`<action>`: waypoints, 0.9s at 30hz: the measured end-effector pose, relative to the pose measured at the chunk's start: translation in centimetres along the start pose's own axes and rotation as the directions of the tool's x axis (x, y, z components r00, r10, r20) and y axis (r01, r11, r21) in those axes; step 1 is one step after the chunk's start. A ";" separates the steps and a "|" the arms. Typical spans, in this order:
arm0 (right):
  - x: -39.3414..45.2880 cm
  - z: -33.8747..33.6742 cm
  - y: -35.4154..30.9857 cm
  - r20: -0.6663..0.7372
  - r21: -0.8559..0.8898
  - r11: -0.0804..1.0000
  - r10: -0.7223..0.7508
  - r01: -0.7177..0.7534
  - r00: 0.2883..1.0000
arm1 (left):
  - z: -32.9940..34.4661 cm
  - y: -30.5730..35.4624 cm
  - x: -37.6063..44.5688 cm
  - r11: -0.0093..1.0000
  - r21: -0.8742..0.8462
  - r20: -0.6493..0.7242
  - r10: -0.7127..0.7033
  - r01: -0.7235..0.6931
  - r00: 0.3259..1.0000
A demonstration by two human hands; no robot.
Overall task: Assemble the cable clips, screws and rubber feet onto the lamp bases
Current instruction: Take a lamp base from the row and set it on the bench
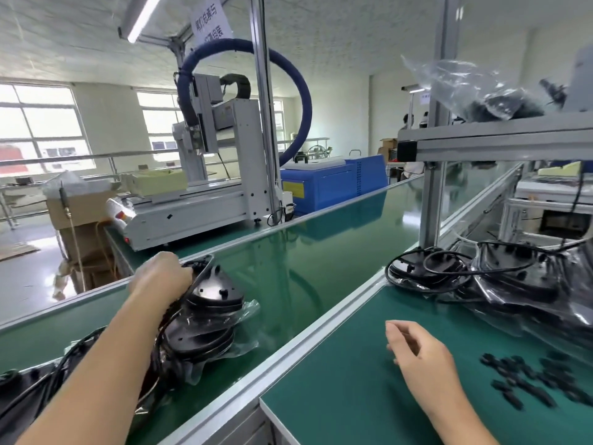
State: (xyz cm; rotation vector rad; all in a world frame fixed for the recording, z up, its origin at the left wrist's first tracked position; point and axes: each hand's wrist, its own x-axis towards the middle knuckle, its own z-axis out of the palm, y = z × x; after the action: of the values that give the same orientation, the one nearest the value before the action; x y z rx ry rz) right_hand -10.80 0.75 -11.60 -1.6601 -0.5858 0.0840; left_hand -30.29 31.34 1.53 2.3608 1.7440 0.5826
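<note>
Stacked on the shiny green conveyor belt (288, 252), left of centre: round black plastic lamp bases (211, 293), undersides up, with small holes and a raised tab on the topmost disc, crinkled clear plastic bag (247, 316) loose around the pile. Left hand (160, 277) reached out over the stack's far-left edge, fingers curled down around a black power cord (199, 263) and the rim there — fingertips themselves hidden behind the knuckles. Right hand (414, 345) hovering low over the matte green work mat (337, 396), fingers loosely bent, gripping nothing. Near that hand, to its right: a scatter of small black cable clips (526, 377) (too blurred to make out any shape beyond short dark blocks). Further back on the mat — a second heap of black lamp bases with looped cords (449, 271), partly under clear wrapping and cut off by the frame's right edge. Lower-left corner: more dark bagged parts, hard to tell apart. Screws and rubber feet not distinguishable.
</note>
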 end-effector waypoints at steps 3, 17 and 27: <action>0.6 -1.4 -0.4 -0.094 0.043 0.999 0.024 -0.020 0.995 | -0.9 4.0 -0.8 0.991 -0.041 -0.122 0.122 -0.128 0.985; -3.6 -15.3 -1.2 -0.399 -0.041 0.998 0.032 -0.052 0.916 | 11.6 30.0 -14.7 0.570 -0.527 0.081 0.772 -0.630 0.631; -4.3 -17.8 -0.1 -0.559 -0.070 0.995 0.017 -0.068 0.829 | 14.1 39.7 -19.1 0.624 -0.413 -0.001 0.729 -0.664 0.685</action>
State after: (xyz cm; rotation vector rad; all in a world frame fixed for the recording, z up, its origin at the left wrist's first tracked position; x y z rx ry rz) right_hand -7.77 -17.12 -9.34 -1.6774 -0.1026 -0.3945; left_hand 5.67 2.41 -1.89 2.6183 0.4833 0.7025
